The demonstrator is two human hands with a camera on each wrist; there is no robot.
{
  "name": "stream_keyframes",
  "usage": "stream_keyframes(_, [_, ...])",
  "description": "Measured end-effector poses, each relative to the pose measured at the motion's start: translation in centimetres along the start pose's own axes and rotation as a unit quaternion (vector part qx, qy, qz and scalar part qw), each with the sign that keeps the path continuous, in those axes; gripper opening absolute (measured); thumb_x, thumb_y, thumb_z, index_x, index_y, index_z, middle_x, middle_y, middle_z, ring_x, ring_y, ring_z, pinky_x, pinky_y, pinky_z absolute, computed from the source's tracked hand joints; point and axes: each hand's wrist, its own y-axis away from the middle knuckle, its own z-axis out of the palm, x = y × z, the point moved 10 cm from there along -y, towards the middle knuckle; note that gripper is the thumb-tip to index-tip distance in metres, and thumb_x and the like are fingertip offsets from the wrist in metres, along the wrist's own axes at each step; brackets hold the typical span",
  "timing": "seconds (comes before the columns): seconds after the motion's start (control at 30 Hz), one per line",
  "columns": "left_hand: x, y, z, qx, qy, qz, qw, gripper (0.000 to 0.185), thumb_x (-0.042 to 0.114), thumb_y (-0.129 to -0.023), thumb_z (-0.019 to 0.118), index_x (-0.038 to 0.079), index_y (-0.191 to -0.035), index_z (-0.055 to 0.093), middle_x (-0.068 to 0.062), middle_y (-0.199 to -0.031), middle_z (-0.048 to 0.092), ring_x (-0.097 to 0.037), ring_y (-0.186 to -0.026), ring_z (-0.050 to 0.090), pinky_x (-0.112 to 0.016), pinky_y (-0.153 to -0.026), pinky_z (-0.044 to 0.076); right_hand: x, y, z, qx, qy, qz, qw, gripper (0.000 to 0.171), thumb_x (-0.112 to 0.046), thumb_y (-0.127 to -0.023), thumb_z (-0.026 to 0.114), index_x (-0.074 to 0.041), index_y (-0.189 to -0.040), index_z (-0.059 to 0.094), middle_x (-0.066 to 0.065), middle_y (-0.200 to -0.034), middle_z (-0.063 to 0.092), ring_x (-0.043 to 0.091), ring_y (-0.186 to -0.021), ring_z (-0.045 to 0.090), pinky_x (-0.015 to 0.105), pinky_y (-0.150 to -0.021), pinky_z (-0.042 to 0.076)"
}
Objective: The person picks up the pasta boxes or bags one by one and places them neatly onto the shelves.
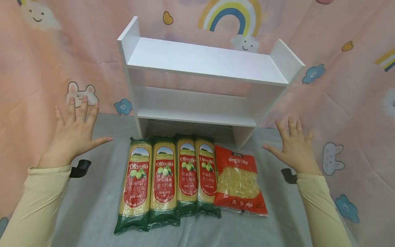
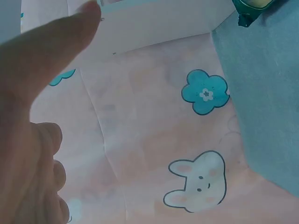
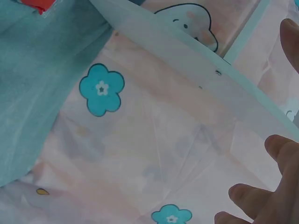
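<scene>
My left hand (image 1: pixel 72 133) is held out at the left with its fingers spread and nothing in it. On the other side, my right hand (image 1: pixel 294 149) is likewise spread and holds nothing. Between them lie several long packs of spaghetti (image 1: pixel 135 181) with red labels and green ends, side by side on the grey cloth. A red bag of pasta (image 1: pixel 237 181) with a see-through middle lies at the right end of the row. In the left wrist view the thumb (image 2: pixel 60 42) points toward the white shelf side; in the right wrist view the fingertips (image 3: pixel 252 196) show at the lower right.
A white two-tier shelf (image 1: pixel 197 60) stands behind the packs, both boards bare. The grey cloth (image 1: pixel 92 206) covers the surface. Behind hangs a pink curtain (image 1: pixel 191 82) printed with rainbows, clouds and flowers. Each wrist carries a black camera mount (image 1: pixel 81 168).
</scene>
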Motion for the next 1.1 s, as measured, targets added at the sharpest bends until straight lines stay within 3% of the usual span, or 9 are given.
stream_keyframes(0.23, [-0.3, -0.1, 0.5, -0.022, 0.022, -0.002, 0.9995, 0.103, 0.056, -0.081, 0.064, -0.004, -0.148, 0.014, -0.025, -0.152, -0.013, -0.046, -0.134, -0.021, -0.071, -0.097, -0.008, -0.3, 0.0, 0.4, 0.0, -0.032, -0.013, 0.999, 0.095, -0.058, -0.082, 0.061, -0.011, -0.151, 0.015, 0.034, -0.148, 0.015, 0.057, -0.13, 0.018, 0.074, -0.095, 0.01])
stream_keyframes(0.37, [-0.5, -0.7, 1.4, -0.04, 0.111, 0.001, 0.993, 0.097, 0.051, -0.087, 0.06, -0.006, -0.147, 0.011, -0.023, -0.153, -0.014, -0.048, -0.137, -0.007, -0.069, -0.101, 0.006, -0.4, 1.1, 1.9, -0.034, -0.11, -0.004, 0.993, 0.093, -0.051, -0.086, 0.061, -0.003, -0.15, 0.013, 0.035, -0.145, 0.021, 0.058, -0.123, 0.028, 0.07, -0.094, 0.021])
stream_keyframes(0.43, [-0.8, -0.9, 1.3, -0.025, 0.167, -0.006, 0.9857, 0.091, 0.046, -0.09, 0.058, -0.007, -0.147, 0.012, -0.026, -0.153, -0.004, -0.048, -0.137, 0.004, -0.066, -0.102, 0.011, -0.5, 1.9, 2.8, -0.042, -0.141, 0.0, 0.989, 0.089, -0.047, -0.088, 0.061, 0.003, -0.148, 0.018, 0.035, -0.143, 0.026, 0.055, -0.123, 0.03, 0.068, -0.093, 0.025])
stream_keyframes(0.5, [-1.2, -1.2, 1.0, 0.005, 0.215, -0.02, 0.9764, 0.082, 0.042, -0.093, 0.057, -0.006, -0.147, 0.018, -0.029, -0.151, 0.011, -0.047, -0.135, 0.018, -0.063, -0.102, 0.019, -0.6, 2.7, 3.8, -0.048, -0.161, 0.009, 0.986, 0.082, -0.043, -0.09, 0.06, 0.007, -0.144, 0.025, 0.035, -0.14, 0.031, 0.054, -0.123, 0.032, 0.067, -0.092, 0.027])
stream_keyframes(0.6, [-1.5, -1.5, 0.7, 0.051, 0.296, -0.042, 0.9529, 0.069, 0.035, -0.095, 0.054, -0.004, -0.145, 0.028, -0.031, -0.142, 0.033, -0.047, -0.128, 0.032, -0.061, -0.099, 0.027, -0.5, 4.2, 5.2, -0.046, -0.17, 0.027, 0.984, 0.07, -0.039, -0.092, 0.06, 0.01, -0.136, 0.039, 0.034, -0.129, 0.045, 0.05, -0.113, 0.045, 0.062, -0.087, 0.036])
stream_keyframes(0.73, [-0.7, -2.5, 1.3, 0.083, 0.406, -0.062, 0.908, 0.059, 0.033, -0.097, 0.052, 0.0, -0.143, 0.035, -0.025, -0.14, 0.041, -0.042, -0.125, 0.041, -0.056, -0.097, 0.034, -0.1, 6.4, 8.0, -0.081, -0.184, 0.075, 0.977, 0.062, -0.039, -0.093, 0.058, 0.01, -0.129, 0.048, 0.031, -0.117, 0.056, 0.043, -0.101, 0.056, 0.055, -0.077, 0.045])
stream_keyframes(0.83, [0.4, -3.5, 1.7, 0.096, 0.451, -0.07, 0.8844, 0.058, 0.034, -0.097, 0.052, 0.003, -0.143, 0.036, -0.022, -0.141, 0.042, -0.038, -0.126, 0.042, -0.05, -0.098, 0.037, 0.1, 7.8, 10.8, -0.136, -0.212, 0.118, 0.96, 0.063, -0.042, -0.092, 0.058, 0.012, -0.125, 0.049, 0.028, -0.109, 0.061, 0.04, -0.096, 0.06, 0.051, -0.076, 0.048])
stream_keyframes(1.0, [2.0, -5.3, 1.8, 0.112, 0.492, -0.066, 0.8609, 0.062, 0.029, -0.095, 0.056, 0.005, -0.146, 0.031, -0.019, -0.145, 0.036, -0.032, -0.132, 0.037, -0.041, -0.103, 0.034, 0.1, 9.7, 14.4, -0.191, -0.267, 0.18, 0.927, 0.064, -0.041, -0.09, 0.061, 0.015, -0.119, 0.052, 0.022, -0.098, 0.065, 0.032, -0.086, 0.064, 0.045, -0.072, 0.05])
stream_keyframes(1.1, [2.5, -6.3, 1.8, 0.112, 0.499, -0.067, 0.8565, 0.066, 0.029, -0.094, 0.059, 0.007, -0.148, 0.027, -0.017, -0.148, 0.032, -0.029, -0.135, 0.033, -0.038, -0.106, 0.031, 0.2, 10.3, 15.4, -0.198, -0.301, 0.209, 0.909, 0.063, -0.04, -0.09, 0.061, 0.015, -0.118, 0.053, 0.024, -0.102, 0.064, 0.031, -0.089, 0.062, 0.042, -0.072, 0.05])
